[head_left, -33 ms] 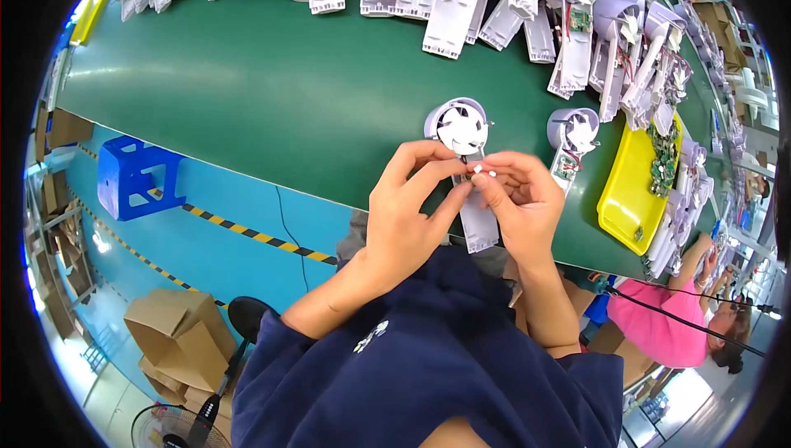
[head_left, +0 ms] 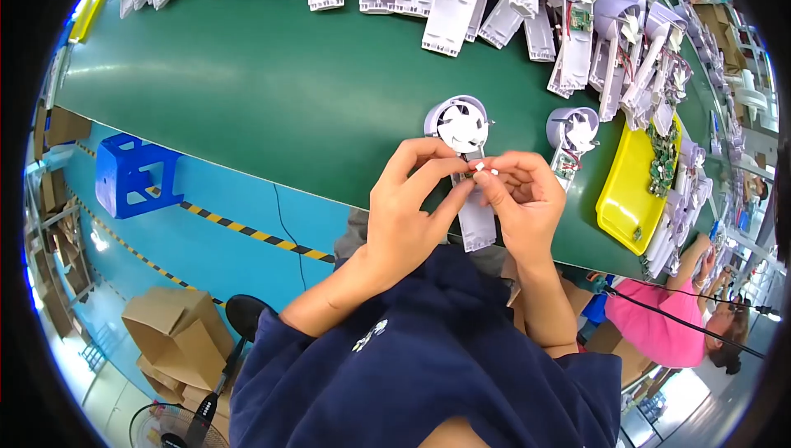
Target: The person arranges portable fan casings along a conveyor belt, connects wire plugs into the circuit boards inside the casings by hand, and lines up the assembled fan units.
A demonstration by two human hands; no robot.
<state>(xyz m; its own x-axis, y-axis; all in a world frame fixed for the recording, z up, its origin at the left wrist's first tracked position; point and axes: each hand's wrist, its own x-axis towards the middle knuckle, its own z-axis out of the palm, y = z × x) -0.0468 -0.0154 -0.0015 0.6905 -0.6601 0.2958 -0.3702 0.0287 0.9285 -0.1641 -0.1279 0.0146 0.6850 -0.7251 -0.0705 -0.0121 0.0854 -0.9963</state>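
A lavender hand-fan housing (head_left: 461,122) with a round head and white blades lies on the green table (head_left: 272,77), its handle pointing toward me. My left hand (head_left: 408,209) and my right hand (head_left: 523,201) meet just over the handle. Each pinches a small white wire connector (head_left: 484,169) between thumb and forefinger, and the two fingertips touch. My hands cover the wires and most of the handle's upper part.
A second fan unit (head_left: 570,131) lies to the right, beside a yellow tray (head_left: 622,201) holding green circuit boards. Several fan halves line the table's far edge. On the floor to the left stand a blue stool (head_left: 132,176) and cardboard boxes (head_left: 177,324). A person in pink (head_left: 659,324) sits at the right.
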